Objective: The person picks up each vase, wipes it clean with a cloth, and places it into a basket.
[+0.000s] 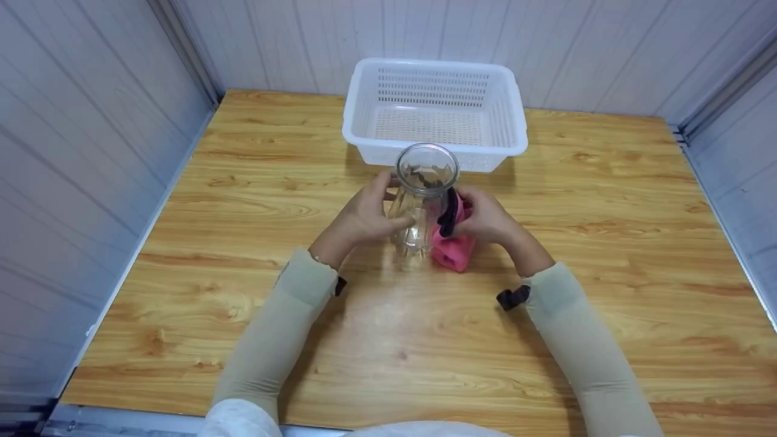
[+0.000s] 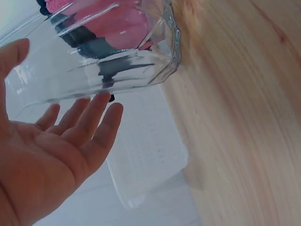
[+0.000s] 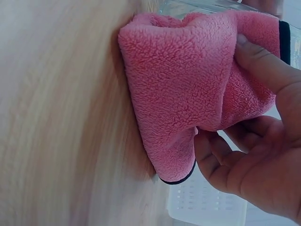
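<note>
A clear glass vase with a wide round rim stands upright near the table's middle. From the left, my left hand spans it, thumb on the near side and fingers on the far side; the left wrist view has the fingertips right at the glass. My right hand holds a folded pink cloth with black edging against the vase's right side. Seen from the right wrist, the thumb presses the fluffy cloth while the other fingers bend beneath it.
Behind the vase, a white perforated plastic basket sits toward the back of the wood-grain table. White panelled walls close in the back and both sides.
</note>
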A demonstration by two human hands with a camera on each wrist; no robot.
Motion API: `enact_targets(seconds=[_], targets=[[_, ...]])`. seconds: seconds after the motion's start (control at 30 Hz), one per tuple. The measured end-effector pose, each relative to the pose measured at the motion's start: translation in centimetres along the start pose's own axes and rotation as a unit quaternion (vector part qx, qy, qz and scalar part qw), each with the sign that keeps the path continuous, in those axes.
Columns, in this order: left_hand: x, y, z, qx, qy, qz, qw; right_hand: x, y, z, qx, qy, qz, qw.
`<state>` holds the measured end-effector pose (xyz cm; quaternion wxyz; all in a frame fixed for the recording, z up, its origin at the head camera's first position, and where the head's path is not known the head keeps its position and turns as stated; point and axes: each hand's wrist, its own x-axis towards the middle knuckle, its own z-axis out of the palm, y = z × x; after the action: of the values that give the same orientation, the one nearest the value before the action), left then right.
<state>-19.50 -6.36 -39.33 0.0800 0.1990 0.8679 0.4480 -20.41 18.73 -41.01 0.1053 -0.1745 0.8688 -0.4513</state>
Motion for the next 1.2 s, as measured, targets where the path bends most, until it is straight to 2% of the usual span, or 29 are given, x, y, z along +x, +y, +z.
enact_targets(seconds=[0.2, 0.33, 0.5, 0.67, 0.8, 0.87, 0.93, 1.0, 1.2], targets=[[-0.1, 0.1, 0.6, 0.009, 0.031, -0.027, 0.9991, 0.0, 0.1, 0.1, 0.018, 0.002, 0.004, 0.9998], [0.0, 0.0, 0.6, -0.011, 0.031, -0.02, 0.9993, -0.2, -0.3, -0.1, 0.024, 0.016, 0.024, 0.9993], [0.1, -0.1, 0.4, -0.047, 0.02, -0.031, 0.9982, 0.0, -1.0, -0.4, 0.026, 0.043, -0.001, 0.9987], [0.2, -0.1, 0.3, -0.054, 0.027, -0.029, 0.9978, 0.0, -2.7, -1.0, 0.036, 0.07, -0.048, 0.9957], [0.3, -0.1, 0.2, -0.047, 0.031, -0.024, 0.9981, -0.7, -5.3, -1.5, 0.084, 0.088, -0.049, 0.9914], [0.3, -0.1, 0.2, -0.045, 0.029, -0.025, 0.9982, -0.7, -5.8, -1.6, 0.11, 0.093, -0.043, 0.9886], [0.4, -0.1, 0.1, -0.037, 0.029, -0.027, 0.9985, -0.3, -5.0, -1.6, 0.127, 0.095, -0.037, 0.9867], [0.4, -0.1, 0.0, -0.028, 0.029, -0.03, 0.9987, 0.2, -4.0, -1.5, 0.12, 0.091, -0.029, 0.9881], [0.4, -0.1, 0.1, -0.026, 0.028, -0.035, 0.9986, 0.5, -2.4, -1.2, 0.047, 0.065, -0.022, 0.9965]])
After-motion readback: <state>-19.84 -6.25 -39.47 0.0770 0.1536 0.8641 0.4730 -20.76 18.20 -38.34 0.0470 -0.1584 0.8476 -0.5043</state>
